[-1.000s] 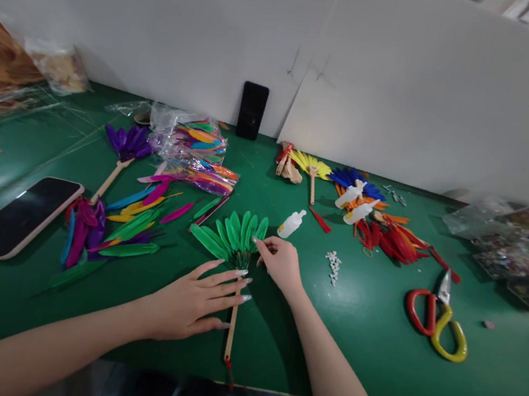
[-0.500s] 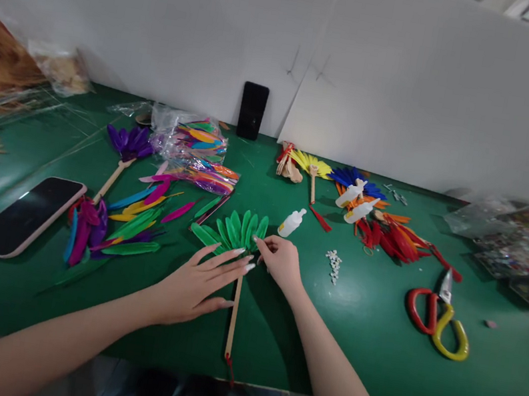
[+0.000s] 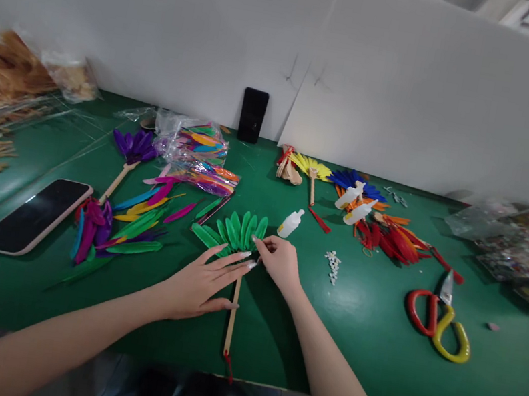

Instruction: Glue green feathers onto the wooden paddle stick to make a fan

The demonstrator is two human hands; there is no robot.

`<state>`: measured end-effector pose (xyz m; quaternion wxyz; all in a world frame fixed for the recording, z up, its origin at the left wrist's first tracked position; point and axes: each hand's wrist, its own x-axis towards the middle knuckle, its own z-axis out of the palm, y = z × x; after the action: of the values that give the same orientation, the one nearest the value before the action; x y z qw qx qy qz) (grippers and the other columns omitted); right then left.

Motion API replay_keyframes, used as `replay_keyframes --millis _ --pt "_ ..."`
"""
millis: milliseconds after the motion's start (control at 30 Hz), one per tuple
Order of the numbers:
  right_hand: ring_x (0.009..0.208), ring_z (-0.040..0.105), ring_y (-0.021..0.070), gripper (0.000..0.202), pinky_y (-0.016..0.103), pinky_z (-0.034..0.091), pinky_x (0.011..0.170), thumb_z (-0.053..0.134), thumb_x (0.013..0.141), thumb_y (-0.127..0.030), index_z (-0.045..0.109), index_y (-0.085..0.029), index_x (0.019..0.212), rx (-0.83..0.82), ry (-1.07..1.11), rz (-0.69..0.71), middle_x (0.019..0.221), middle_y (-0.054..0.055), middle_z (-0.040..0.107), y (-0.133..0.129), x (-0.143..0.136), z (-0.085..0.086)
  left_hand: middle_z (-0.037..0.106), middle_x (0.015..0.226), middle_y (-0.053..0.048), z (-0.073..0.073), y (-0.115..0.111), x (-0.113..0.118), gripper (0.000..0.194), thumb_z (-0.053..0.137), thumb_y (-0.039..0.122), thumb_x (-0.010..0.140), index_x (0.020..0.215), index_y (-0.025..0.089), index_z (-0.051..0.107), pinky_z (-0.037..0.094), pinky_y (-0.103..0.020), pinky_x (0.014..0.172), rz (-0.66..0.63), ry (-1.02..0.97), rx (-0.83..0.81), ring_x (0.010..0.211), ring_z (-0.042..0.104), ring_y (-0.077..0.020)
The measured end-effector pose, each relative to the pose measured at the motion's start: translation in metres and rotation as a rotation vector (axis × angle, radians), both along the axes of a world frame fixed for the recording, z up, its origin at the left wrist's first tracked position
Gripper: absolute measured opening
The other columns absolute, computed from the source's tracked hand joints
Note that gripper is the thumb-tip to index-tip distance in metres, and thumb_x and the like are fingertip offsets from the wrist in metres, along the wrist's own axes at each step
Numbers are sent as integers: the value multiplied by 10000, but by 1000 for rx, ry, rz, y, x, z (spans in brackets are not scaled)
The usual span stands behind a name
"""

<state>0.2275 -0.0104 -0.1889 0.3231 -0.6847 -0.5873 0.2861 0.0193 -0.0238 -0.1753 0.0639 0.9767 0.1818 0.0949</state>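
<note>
A fan of green feathers [image 3: 235, 228] on a wooden handle [image 3: 230, 327] lies in front of me, with a red tassel at the handle's lower end. My left hand [image 3: 199, 285] rests across the base of the fan and the top of the handle, fingers spread and palm down. At the fan's right side, my right hand [image 3: 279, 261] is closed in a pinch at the base of a green feather. Just beyond it stands a small white bottle [image 3: 289, 223].
White beads [image 3: 332, 267] and scissors [image 3: 441, 315] lie to the right. Behind are a yellow feather fan [image 3: 311, 166], two bottles and red feathers [image 3: 395, 240]. Loose feathers [image 3: 142, 218], a purple fan [image 3: 135, 145] and a large phone [image 3: 36, 214] are at left.
The view has shifted slightly, so objects at the left sit a little farther right. Both hands stay at the green fan, almost unmoved.
</note>
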Motion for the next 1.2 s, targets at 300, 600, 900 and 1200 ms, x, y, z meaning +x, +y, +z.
replay_keyframes --millis 300,600,900,1200 --pt "459 612 167 339 243 418 489 552 819 -434 578 -214 563 28 -19 -6 457 6 624 0 0 -1 354 1462 -79 2 0 0 639 327 474 949 1472 168 124 64 -417 1136 2 -4 -29 1389 213 -209" --pt "450 589 172 359 253 408 479 588 782 -487 525 -222 547 50 -36 -44 443 2 593 2 0 -5 326 1475 -65 1 -1 1 616 323 464 954 1467 170 152 59 -410 1136 1 -5 -26 1391 205 -206" --pt "446 573 163 362 249 397 483 590 783 -484 504 -223 548 56 -38 -44 441 -6 579 2 0 -6 312 1482 -57 2 0 0 615 318 465 956 1466 166 149 25 -400 1135 2 3 -37 1395 191 -197" --pt "446 559 157 401 242 381 478 562 793 -523 522 -213 542 88 -34 -46 458 3 584 1 0 -6 302 1487 -54 1 0 0 618 283 482 956 1478 213 89 32 -430 1133 19 33 -92 1398 179 -214"
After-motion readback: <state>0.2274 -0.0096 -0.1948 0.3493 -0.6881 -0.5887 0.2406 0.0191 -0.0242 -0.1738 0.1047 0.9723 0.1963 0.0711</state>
